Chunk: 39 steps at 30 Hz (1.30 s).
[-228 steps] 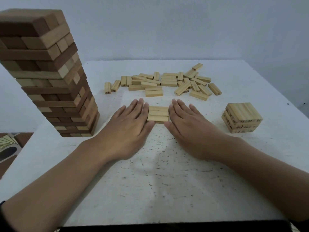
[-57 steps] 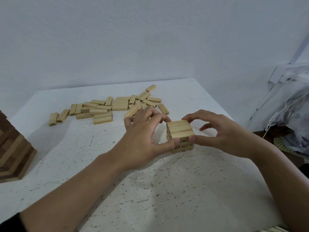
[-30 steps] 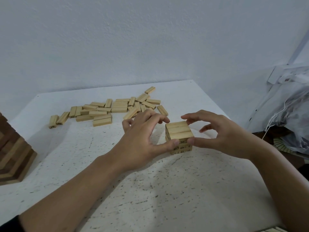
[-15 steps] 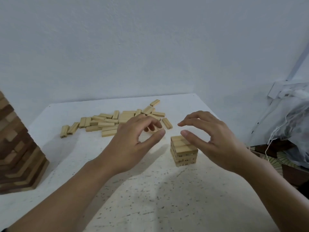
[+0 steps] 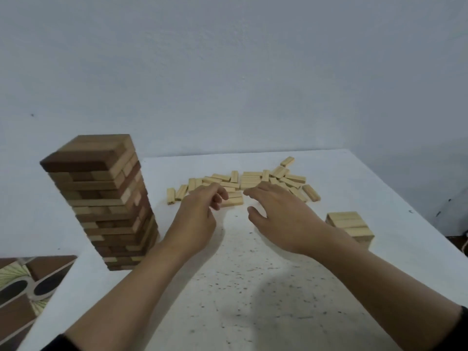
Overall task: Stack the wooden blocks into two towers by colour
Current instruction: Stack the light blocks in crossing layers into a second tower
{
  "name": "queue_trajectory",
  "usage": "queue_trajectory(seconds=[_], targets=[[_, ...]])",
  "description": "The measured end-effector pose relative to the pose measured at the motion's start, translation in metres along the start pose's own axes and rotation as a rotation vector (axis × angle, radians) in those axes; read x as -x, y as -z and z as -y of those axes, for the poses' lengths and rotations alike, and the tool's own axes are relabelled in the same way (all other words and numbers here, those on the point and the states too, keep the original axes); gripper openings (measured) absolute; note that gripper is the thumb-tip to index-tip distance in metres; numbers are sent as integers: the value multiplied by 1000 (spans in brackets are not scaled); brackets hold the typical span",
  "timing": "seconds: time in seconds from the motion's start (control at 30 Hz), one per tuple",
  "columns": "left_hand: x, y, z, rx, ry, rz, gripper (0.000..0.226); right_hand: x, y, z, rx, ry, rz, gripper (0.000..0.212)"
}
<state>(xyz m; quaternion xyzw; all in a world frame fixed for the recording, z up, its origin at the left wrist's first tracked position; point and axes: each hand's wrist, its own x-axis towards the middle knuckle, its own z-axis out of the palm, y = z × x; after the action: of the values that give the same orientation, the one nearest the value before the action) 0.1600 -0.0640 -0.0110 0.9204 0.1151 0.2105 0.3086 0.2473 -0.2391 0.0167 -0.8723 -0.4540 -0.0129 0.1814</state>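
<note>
Left hand (image 5: 200,219) loosely curled, empty. Right hand (image 5: 281,221) relaxed, fingers spread, empty. Both over table (image 5: 253,287), fingertips at near edge of loose pale blocks (image 5: 255,179) at 12 o'clock. Tall brown-and-tan tower (image 5: 101,198) at 9 o'clock. Short pale stack (image 5: 350,225) at 3 o'clock, near right wrist.

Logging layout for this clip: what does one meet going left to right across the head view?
Tall two-tone tower → left hand → right hand → short pale stack. Loose pale blocks spread behind both hands, so unplaced.
</note>
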Motion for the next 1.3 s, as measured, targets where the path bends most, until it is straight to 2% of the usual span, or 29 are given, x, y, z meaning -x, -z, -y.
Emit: queue_trajectory(seconds=[0.13, 0.3, 0.43, 0.57, 0.7, 0.8, 0.9, 1.0, 1.03, 1.13, 1.17, 1.3], targets=[[-7, -9, 10, -105, 19, -36, 50, -29, -22, 7, 106, -75, 90, 37], [-8, -25, 14, -466, 54, 106, 50, -51, -37, 9, 224, -164, 127, 49], [-3, -23, 17, -555, 48, 264, 56, -56, -46, 7, 292, -182, 142, 48], [3, -21, 21, -589, 9, 195, 51, -51, -52, 4, 282, -193, 111, 49], [7, -22, 30, -512, -106, -26, 31, -49, -51, 1, 200, -202, 66, 49], [1, -24, 32, -455, -143, -77, 14, -49, -47, 0, 172, -188, 22, 43], [0, -21, 25, -415, -151, -89, 11, -45, -47, 0, 168, -170, -3, 29], [1, -20, 22, -304, -126, -142, 14, -42, -44, 1, 157, -140, 2, 30], [2, -17, 21, -264, -117, -143, 13, -41, -42, 2, 147, -128, 8, 32], [-1, -11, 24, -220, -101, 105, 15, -35, -37, 2, 77, -80, 25, 41], [-1, -9, 24, -182, -86, 140, 17, -33, -37, 3, 50, -64, 27, 41], [1, -11, 19, -80, -70, 126, 22, -25, -40, 5, -72, -22, 26, 31]])
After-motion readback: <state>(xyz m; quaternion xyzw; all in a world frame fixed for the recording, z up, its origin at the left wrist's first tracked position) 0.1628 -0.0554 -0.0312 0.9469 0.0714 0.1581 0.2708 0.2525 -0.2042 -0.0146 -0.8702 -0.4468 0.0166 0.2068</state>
